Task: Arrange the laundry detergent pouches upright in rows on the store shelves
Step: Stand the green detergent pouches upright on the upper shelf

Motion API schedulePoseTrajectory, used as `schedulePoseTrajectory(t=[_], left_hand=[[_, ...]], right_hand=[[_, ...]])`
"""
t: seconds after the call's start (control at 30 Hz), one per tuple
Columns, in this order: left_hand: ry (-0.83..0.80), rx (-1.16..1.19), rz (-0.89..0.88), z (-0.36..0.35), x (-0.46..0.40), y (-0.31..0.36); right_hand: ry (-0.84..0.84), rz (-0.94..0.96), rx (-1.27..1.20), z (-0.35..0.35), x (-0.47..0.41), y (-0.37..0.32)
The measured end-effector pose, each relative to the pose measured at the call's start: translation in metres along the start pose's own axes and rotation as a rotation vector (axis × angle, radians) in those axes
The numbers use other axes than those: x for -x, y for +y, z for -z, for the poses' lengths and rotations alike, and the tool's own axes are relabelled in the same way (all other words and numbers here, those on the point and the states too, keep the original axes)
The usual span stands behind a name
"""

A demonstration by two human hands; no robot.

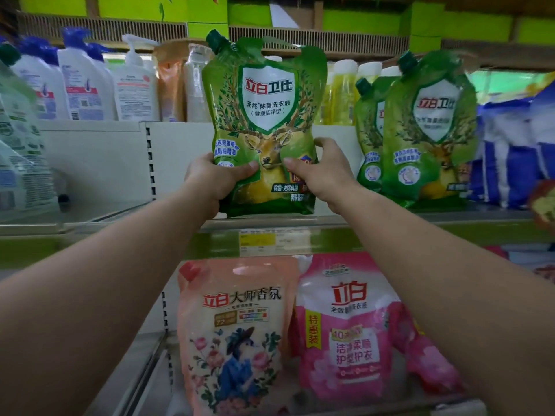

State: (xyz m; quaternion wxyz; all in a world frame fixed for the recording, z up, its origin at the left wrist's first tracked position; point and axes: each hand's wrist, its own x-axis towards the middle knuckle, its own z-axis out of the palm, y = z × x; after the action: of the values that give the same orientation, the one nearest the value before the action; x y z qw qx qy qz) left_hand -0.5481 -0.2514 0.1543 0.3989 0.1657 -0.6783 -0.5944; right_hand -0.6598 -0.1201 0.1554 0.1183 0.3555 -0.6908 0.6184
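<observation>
Head cam: both hands are on one green detergent pouch, held upright w/ the spout cap top-left. Left hand pinches the lower-left corner, right hand the lower-right, thumbs across the front, rest of the fingers wrapped behind, so each grip is closed tight on the bag. Long axis runs straight up from the hands, so most of the weight sits above the grip; it could flop imo.

Its base hangs right at the front lip of the middle shelf, w/ two matching green pouches standing just to the right. That gap beside them is prob the target, so right hand is nearer.

Can't tell if the bottom touches the shelf yet. Background bottles are blurry, back fingers hidden.
</observation>
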Motion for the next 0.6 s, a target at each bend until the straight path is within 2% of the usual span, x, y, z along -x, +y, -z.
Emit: schedulePoseTrajectory(t=[0.6], left_hand=[[-0.237,0.09,-0.061,-0.202,0.042,0.014]], right_hand=[[0.509,0.132,0.17,0.18,0.0,0.053]])
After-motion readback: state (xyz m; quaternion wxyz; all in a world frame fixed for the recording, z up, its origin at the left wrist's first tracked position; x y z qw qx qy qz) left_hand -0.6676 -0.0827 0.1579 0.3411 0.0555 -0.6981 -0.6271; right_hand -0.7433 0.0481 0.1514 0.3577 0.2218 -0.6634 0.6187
